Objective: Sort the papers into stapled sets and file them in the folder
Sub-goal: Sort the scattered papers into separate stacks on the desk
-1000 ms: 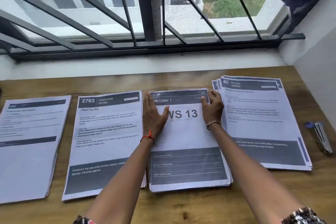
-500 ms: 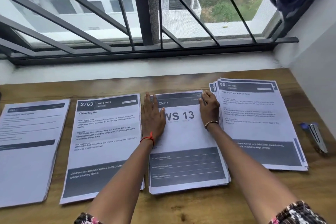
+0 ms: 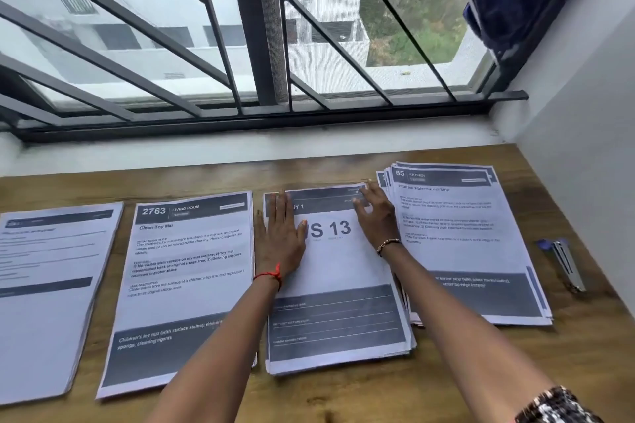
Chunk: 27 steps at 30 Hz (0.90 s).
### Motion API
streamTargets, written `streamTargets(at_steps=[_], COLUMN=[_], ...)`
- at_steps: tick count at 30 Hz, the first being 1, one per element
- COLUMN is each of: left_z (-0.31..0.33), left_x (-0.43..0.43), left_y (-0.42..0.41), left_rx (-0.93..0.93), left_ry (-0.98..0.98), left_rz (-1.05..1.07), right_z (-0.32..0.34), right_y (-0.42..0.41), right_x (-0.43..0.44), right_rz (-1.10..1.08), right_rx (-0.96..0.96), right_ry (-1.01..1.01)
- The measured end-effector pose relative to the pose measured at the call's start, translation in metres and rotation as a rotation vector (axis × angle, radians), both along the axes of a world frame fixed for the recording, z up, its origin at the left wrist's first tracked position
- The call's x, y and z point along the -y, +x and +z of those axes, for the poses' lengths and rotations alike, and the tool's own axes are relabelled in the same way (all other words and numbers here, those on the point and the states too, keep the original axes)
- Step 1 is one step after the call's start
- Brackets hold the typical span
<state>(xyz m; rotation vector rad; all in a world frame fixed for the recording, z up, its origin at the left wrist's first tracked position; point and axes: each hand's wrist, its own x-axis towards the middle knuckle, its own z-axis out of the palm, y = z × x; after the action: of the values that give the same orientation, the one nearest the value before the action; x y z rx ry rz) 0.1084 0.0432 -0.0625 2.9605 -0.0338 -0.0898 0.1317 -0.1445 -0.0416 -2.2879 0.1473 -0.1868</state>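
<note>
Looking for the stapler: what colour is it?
The stapler is silver with a blue end; head view.

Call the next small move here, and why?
Probably send the right hand to the stapler, with the left hand pinning the WS 13 stack. Both hands lie flat on that stack, its edges look roughly squared, and the stapler lies untouched to the right.

Wood table (image 3: 343, 398): 4 paper stacks (image 3: 192, 285), stapler (image 3: 563, 264) rt.
</note>
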Motion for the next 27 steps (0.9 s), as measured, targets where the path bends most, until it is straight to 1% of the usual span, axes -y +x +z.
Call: streamTargets(at_steps=[2,5,7,9,13,16,24,27], left_z=[0.007,0.022,0.031,0.035,0.041,0.049,0.064,0.068], left_x=[0.005,0.013,0.015,0.016,0.017,0.02,0.039,0.047], left_y=[-0.013,-0.031,-0.043,-0.051,-0.066,-0.077,-0.108,-0.115], left_rx=[0.029,0.044,0.065,0.047,0.02,-0.017,0.027,0.012], left_ry=[0.022,-0.042,-0.044,-0.051,-0.083,-0.156,-0.232,-0.279], left_rz=[-0.029,-0.068,-0.105,-0.139,-0.172,-0.197,-0.29,-0.311], right_z=[0.005,0.013,0.019,0.025,0.038,0.047,0.059,0.063], right_y=[-0.006,-0.016,-0.026,-0.035,-0.061,-0.082,-0.134,-0.146], right_x=[0.0,0.001,0.002,0.003,0.009,0.013,0.036,0.045], right_rz=[0.035,0.076,0.095,0.099,0.065,0.049,-0.045,-0.065], right_rx=[-0.006,0.0,0.004,0.012,-0.014,-0.027,-0.053,-0.052], right_ry=[-0.025,-0.075,-0.105,-0.124,-0.151,-0.17,-0.133,-0.126])
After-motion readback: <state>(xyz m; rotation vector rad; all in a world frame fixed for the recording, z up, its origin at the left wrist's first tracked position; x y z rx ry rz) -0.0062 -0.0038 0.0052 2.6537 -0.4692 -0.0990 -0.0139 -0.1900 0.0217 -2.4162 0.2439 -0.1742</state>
